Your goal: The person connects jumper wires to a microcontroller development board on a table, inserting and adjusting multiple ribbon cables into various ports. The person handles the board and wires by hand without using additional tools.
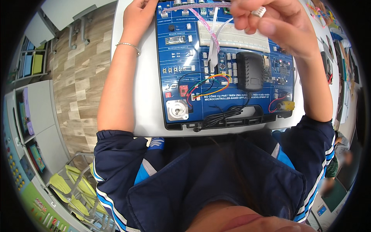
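Between the thumb and fingers of my right hand (288, 29) is a small white cable connector (259, 12), held above the far right part of a blue electronics kit board (216, 106). A pink-and-white ribbon cable (193, 6) runs from the board's far left corner toward this hand. My left hand (142, 11) is beside the far left corner of the board; its fingers are mostly cut off by the frame's upper edge. Another pink-and-white ribbon and a grey-white flat cable (213, 54) hang over the white breadboard (239, 36).
On the board lie a black power adapter (249, 71) and its bundled black cord (222, 118). A stepper motor (177, 110) sits at the near left corner, a yellow motor (286, 106) at the near right. Green chairs (63, 189) and shelves stand at the left.
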`<state>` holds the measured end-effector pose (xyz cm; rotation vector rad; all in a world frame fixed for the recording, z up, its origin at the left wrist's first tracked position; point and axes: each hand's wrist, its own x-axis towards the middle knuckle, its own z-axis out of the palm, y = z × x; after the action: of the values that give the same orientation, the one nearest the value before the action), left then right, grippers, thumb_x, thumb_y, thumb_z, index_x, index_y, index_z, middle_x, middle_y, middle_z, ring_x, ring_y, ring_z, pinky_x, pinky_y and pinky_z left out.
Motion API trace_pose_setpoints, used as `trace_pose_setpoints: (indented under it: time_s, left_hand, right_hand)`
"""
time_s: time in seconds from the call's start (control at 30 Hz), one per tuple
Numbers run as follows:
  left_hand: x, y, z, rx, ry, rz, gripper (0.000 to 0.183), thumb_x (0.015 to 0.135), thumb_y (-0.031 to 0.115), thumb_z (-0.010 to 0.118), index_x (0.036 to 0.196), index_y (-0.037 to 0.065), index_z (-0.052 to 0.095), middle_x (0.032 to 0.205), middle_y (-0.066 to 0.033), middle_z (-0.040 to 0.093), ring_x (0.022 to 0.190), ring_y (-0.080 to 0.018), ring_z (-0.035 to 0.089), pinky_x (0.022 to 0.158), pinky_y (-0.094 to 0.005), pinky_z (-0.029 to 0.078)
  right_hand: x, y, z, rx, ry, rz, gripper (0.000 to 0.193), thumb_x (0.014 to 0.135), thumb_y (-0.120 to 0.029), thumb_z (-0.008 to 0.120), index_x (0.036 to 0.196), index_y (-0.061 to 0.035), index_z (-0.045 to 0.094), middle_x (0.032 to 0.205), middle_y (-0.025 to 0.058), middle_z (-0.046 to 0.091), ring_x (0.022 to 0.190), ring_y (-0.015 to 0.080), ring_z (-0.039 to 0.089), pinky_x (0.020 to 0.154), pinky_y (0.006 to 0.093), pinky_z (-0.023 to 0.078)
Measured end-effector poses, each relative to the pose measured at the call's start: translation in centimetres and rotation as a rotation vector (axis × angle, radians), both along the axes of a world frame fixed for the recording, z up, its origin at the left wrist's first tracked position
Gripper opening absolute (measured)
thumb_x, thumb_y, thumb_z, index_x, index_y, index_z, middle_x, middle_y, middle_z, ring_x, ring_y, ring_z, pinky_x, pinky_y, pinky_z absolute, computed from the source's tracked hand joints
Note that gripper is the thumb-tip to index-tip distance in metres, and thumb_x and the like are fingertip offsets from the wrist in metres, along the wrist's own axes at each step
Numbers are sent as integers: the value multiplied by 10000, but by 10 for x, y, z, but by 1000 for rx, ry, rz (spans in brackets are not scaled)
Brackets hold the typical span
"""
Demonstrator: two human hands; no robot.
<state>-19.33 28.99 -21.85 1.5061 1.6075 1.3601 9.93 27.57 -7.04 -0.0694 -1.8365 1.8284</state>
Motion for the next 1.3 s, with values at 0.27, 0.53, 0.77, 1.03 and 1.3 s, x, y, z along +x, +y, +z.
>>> trace_pose_setpoints:
  time_s: [0.27, 0.53, 0.77, 1.03, 1.3]
  left_hand:
    - [3, -4, 2, -16, -98, -25, 276, 947, 334, 659, 894, 64, 684, 728, 87, 592, 634, 4, 443, 561, -170, 326]
    - [5, -8, 7, -2, -129, -22, 252, 977, 205, 596, 797, 29, 614, 704, 27, 574, 655, -57, 479, 598, -231, 401]
    - [8, -11, 10, -48, -138, 6, 237, 967, 274, 630, 870, 59, 657, 737, 77, 583, 653, 3, 452, 576, -172, 335]
    - [5, -9, 9, -16, -152, -45, 252, 1000, 185, 573, 779, 64, 584, 714, 57, 538, 668, -21, 437, 591, -198, 361]
    - [4, -10, 8, 2, -171, -58, 254, 1000, 189, 577, 787, 52, 596, 719, 52, 546, 674, -26, 450, 599, -203, 373]
  right_hand:
    - [34, 1, -10, -127, -155, -45, 215, 888, 110, 574, 1083, 145, 656, 1287, 322, 535, 992, 324, 691, 881, 333, 598]
    - [30, -6, -19, -198, -411, -309, 444, 850, 192, 598, 1260, 68, 481, 1328, 191, 460, 1082, 261, 667, 932, 301, 586]
    - [15, -20, -3, -326, -497, -413, 418, 837, 191, 615, 1209, 53, 483, 1189, 146, 523, 1073, 236, 671, 887, 267, 589]
    - [38, -15, -30, 133, -491, -514, 371, 812, 146, 673, 1144, -18, 670, 1042, 71, 698, 948, 120, 671, 829, 241, 520]
    - [36, -20, -21, 99, -631, -228, 292, 818, 119, 701, 1088, 10, 674, 965, 57, 684, 848, 87, 640, 762, 212, 514]
